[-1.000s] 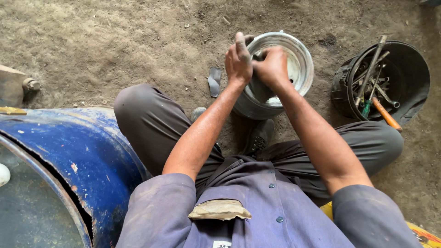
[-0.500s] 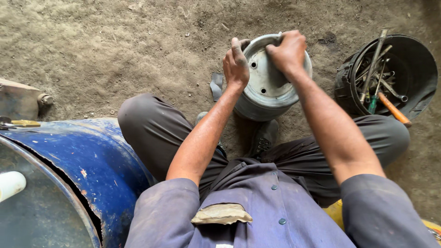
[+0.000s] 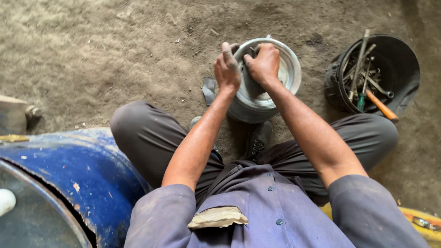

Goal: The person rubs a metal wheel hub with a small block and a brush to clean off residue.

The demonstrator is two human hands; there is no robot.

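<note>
Change: half a second ago the right hand [image 3: 264,62] gripped the far top edge of the metal wheel rim [image 3: 287,78]; now it has come back to the near side of the opening, close against the left hand [image 3: 227,69], much as the two sat a second ago.
Meaning: judging from that, the hands are working around the rim's edge rather than lifting it (the rim itself has barely shifted on the ground).
Left hand: fingers curled over the near-left lip of the rim, pressing on it; what lies under the fingertips is hidden.
Right hand: closed into a fist on something dark at the rim's inner edge; I cannot tell what the dark piece is.
Rim position: standing on the dirt floor [image 3: 115,50] just beyond the person's shoes [image 3: 257,142], between the bent knees, open face upward and tilted slightly away.
Black bucket [image 3: 404,69]: to the right of the rim, apart from it, holding a jumble of metal hand tools [image 3: 363,73] and one orange-handled tool [image 3: 381,106] leaning over its near wall.
Blue drum [image 3: 69,174]: at the lower left, beside the left knee; contents not visible.
</note>
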